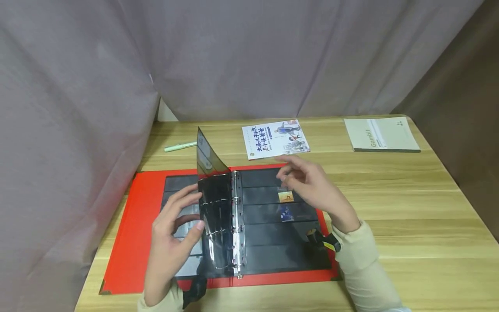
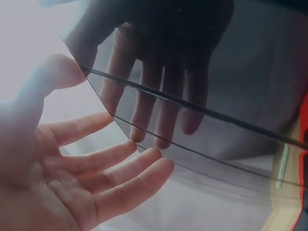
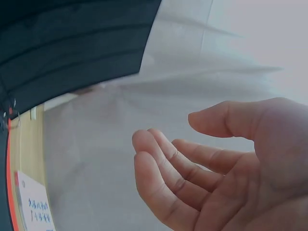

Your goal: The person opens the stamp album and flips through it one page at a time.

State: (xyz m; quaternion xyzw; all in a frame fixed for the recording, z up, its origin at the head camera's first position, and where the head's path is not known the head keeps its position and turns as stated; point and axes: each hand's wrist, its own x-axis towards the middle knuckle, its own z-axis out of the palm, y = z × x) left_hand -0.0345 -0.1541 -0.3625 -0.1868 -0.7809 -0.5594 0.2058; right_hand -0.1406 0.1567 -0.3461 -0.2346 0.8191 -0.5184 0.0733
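Observation:
A red ring-bound album [image 1: 132,229] lies spread on the table, with black pocket pages on both sides of its metal rings [image 1: 235,225]. One black page [image 1: 214,208] stands upright from the rings. My left hand [image 1: 173,232] touches its outer edge; in the left wrist view the thumb and straight fingers [image 2: 115,168] meet that edge, the page mirroring them. Over the right-hand page [image 1: 273,238], my right hand [image 1: 308,182] hovers with loosely bent fingers, holding nothing. Beneath it, a small yellow stamp-like card [image 1: 286,197] and a blue one [image 1: 286,213] sit in the strips.
Behind the album lie a light green pen [image 1: 180,147] and a white illustrated booklet [image 1: 274,138]. A pale book marked Gambit [image 1: 382,134] rests at the back right. Grey curtain [image 1: 241,60] hangs along the table's far edge and left side.

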